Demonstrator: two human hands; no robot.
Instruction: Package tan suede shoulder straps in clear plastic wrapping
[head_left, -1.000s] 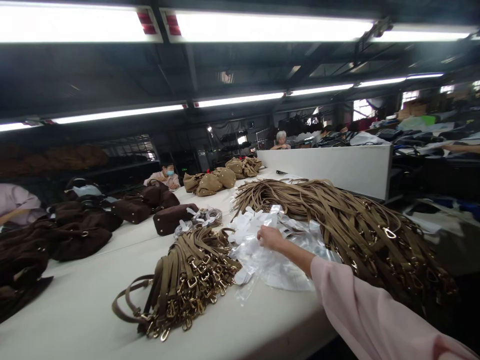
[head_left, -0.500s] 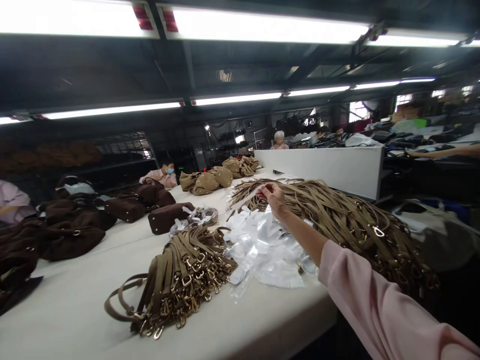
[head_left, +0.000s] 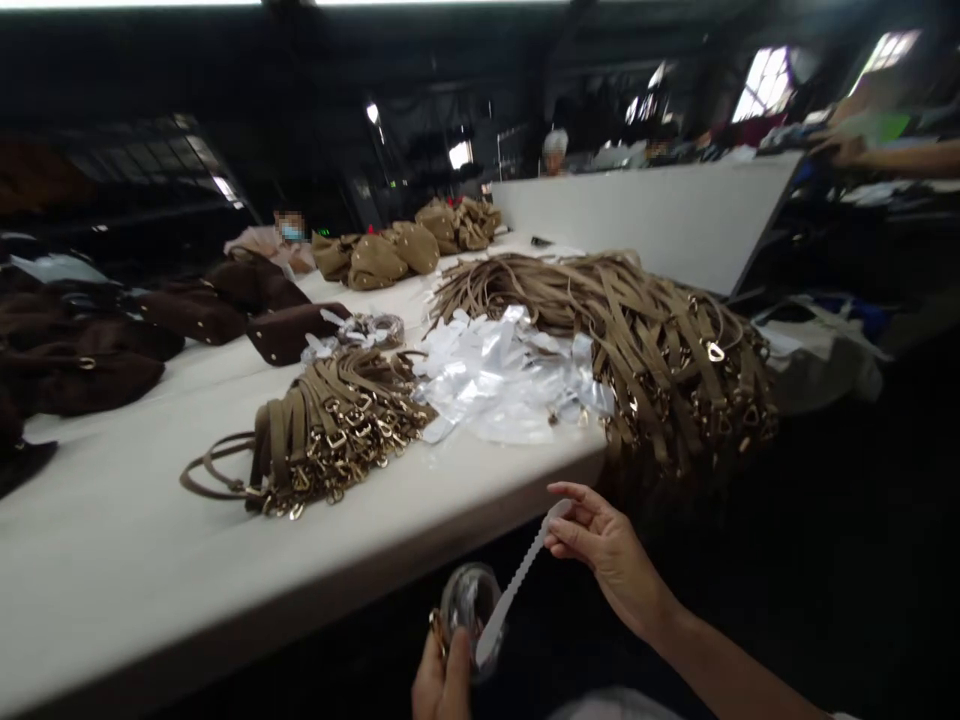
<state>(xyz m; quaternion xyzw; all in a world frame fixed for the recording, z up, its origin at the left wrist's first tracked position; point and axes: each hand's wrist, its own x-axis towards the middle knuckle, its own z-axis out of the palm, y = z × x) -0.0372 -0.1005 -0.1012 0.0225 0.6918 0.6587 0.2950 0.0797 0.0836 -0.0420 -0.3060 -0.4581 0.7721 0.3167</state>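
Note:
Below the table's front edge, my left hand [head_left: 441, 682] is closed round a coiled bundle [head_left: 471, 600] that looks wrapped in clear plastic, with gold hardware at its left side. My right hand [head_left: 611, 560] pinches one rounded end of a white notched plastic tie [head_left: 528, 562] between thumb and fingers. The tie slants down to the left, and its other wide end lies against the bundle. Beyond my hands, a heap of clear plastic pieces and white ties [head_left: 502, 385] lies on the table [head_left: 187, 575].
Brown straps with gold clips [head_left: 330, 425] are piled left of the plastic; a larger strap pile [head_left: 637, 340] hangs over the edge at right. Wrapped coils [head_left: 371, 328], dark brown bags [head_left: 289, 332] and tan bags [head_left: 390, 255] sit farther back. A white partition [head_left: 652, 215] and co-workers are beyond.
My right hand has come back from above the heap, down towards me, with the white tie. My left hand with the coiled bundle has come into view. The camera has tilted down.

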